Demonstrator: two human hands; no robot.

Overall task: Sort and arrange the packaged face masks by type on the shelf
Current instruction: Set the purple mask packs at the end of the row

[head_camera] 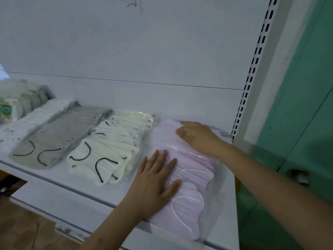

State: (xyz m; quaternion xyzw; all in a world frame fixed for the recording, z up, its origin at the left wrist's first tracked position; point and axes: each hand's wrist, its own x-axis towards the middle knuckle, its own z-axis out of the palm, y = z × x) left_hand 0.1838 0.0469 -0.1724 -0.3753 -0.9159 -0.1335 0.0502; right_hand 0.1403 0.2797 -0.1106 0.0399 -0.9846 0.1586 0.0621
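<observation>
step in hand, by my read: squaring up the pink mask pack (189, 177) at the shelf's (86, 201) right end, 3 o'clock of the cream mask pack (111, 147). left hand (155, 179) flat on it, fingers spread; right hand (196, 136) fingers loosely extended on its far end. grey mask pack (59, 134) at 9 o'clock of cream. next: nudge it parallel. each clear bag holds one colour.

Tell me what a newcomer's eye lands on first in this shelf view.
Both hands press flat on the pink mask packs at the shelf's right end: the left hand near the front edge, the right hand farther back. Left of these lie the cream masks with black ear loops, then the grey masks.
</observation>
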